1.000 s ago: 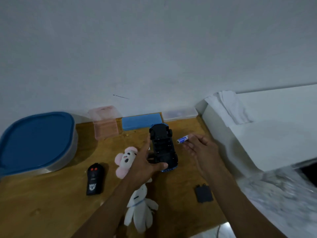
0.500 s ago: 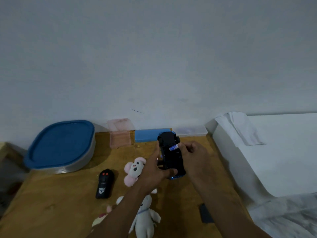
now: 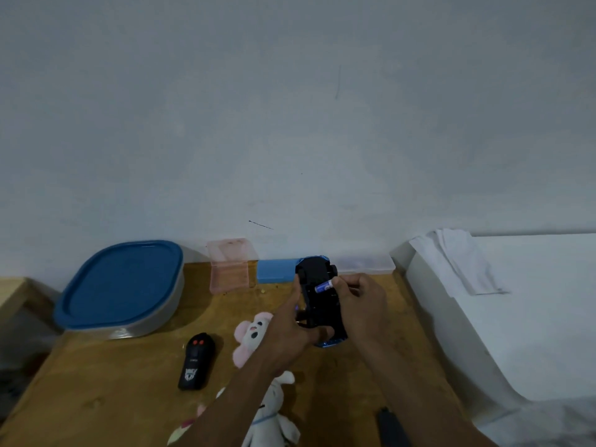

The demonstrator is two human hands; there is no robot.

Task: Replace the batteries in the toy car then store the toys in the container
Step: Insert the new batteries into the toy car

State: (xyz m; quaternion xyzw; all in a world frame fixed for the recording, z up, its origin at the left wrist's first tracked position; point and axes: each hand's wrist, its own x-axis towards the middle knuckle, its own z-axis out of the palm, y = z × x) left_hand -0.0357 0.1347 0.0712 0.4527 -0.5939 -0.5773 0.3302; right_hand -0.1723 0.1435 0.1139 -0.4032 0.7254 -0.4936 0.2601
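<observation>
While the left hand [image 3: 292,330] clamps the upturned toy car [image 3: 319,298] above the table [image 3: 129,382], the right hand [image 3: 361,304] pinches a battery [image 3: 324,287] against its black underside.

White cloth [image 3: 459,258] on white surface [image 3: 532,317]

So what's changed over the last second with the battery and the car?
The right hand carried the battery leftward from beside the toy car onto its upturned underside; it is not seated yet. The left hand kept hold of the car throughout. The remote, plush toys and lidded container stayed put.
</observation>
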